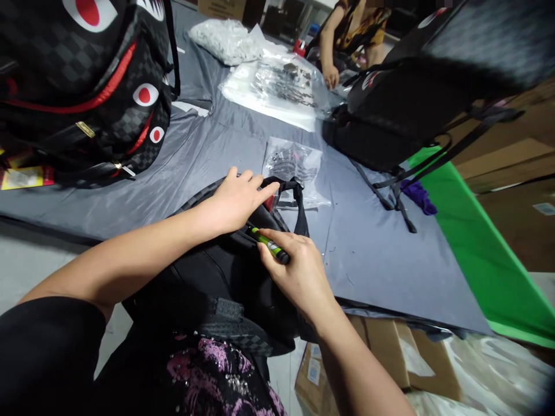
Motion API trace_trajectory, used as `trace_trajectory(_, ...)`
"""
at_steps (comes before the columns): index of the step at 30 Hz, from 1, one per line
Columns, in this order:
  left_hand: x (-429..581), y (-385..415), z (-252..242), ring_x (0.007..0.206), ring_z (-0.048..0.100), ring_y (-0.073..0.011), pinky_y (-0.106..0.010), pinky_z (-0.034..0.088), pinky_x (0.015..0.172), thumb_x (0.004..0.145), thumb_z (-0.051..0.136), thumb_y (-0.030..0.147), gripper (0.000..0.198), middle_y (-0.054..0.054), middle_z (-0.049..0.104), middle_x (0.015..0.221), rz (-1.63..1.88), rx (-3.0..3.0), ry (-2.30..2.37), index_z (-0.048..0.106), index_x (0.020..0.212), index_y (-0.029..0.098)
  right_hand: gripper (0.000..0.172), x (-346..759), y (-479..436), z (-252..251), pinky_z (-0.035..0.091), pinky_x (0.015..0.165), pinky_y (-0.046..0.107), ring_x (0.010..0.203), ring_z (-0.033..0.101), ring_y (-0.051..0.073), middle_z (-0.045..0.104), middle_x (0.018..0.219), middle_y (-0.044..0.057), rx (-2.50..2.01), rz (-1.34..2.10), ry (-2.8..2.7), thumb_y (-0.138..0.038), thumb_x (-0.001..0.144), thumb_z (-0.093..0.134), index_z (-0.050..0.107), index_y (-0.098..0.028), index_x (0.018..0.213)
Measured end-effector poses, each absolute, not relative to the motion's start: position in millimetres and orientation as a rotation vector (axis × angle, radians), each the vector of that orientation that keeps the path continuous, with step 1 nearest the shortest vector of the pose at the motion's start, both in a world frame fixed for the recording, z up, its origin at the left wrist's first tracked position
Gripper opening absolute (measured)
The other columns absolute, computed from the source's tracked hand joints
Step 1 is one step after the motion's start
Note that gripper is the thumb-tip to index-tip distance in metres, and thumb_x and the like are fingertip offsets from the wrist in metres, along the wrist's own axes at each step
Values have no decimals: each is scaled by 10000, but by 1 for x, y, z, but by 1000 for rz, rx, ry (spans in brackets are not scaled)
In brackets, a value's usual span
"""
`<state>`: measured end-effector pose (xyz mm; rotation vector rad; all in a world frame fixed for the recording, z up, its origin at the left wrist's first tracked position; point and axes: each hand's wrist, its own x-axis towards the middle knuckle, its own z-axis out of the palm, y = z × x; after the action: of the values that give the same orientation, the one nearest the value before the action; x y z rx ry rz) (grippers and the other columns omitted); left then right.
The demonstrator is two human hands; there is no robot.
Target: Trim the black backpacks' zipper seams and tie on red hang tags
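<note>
A: So what did you have in your right hand (pixel 295 260)? Looked like a skinny green-and-black tool (pixel 269 245).

B: Yep, your thumb and fingers were closed around it, black end toward your palm, green end pointing into the black bag (pixel 217 266). Couldn't tell if the tip actually touched the fabric, the folds were too dark there.

A: And your left hand (pixel 243 199)?

B: Palm down on the bag's upper edge, fingers somewhat spread, thumb stuck out toward a small red patch (pixel 269 203). Can't say whether you were pinching any cloth, the undersides were hidden.

A: Where was the bag, anyway?

B: Right in front of you, at the near edge of the table with the grey cover (pixel 377 260), partly hanging over it. A clear plastic packet (pixel 295 159) lay just beyond it.

A: Lots of other stuff around too, lol. You had a checkered backpack (pixel 87 75) with red-and-white eyes on your left.

B: And another dark bag (pixel 390 115) over on the right, near a green panel (pixel 472 248). Across the table, a co-worker's hand (pixel 331 76) was down by some clear plastic.
</note>
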<state>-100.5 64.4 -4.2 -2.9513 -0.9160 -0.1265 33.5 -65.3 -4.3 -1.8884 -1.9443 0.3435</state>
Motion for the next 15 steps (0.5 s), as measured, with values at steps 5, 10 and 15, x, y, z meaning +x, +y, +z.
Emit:
trace_trajectory(5,-100,63,-3,1211,470,-340,-457,340,930,847,545,183,692,-170,511,1395,-133,-2952,-915,304,1495,178,230,32,-66,-5,484,879,419,943,702,249,759,1039,56,-1906,343,-1920,-252,885,586,711,-226,1077)
trace_trajectory(10,-101,63,-3,1214,472,-337,-455,344,929,856,540,185,676,-168,518,1385,-145,-2942,-906,310,1492,174,222,32,-67,-8,482,877,402,934,704,236,759,1040,62,-1846,374,-1884,-236,882,594,716,-211,1066)
trace_trajectory(15,-101,64,-4,1215,472,-336,-453,339,932,855,548,189,679,-169,516,1388,-151,-2945,-910,311,1490,176,246,33,-67,-9,468,899,429,964,693,245,754,1053,65,-1850,333,-1904,-215,873,611,713,-200,1096)
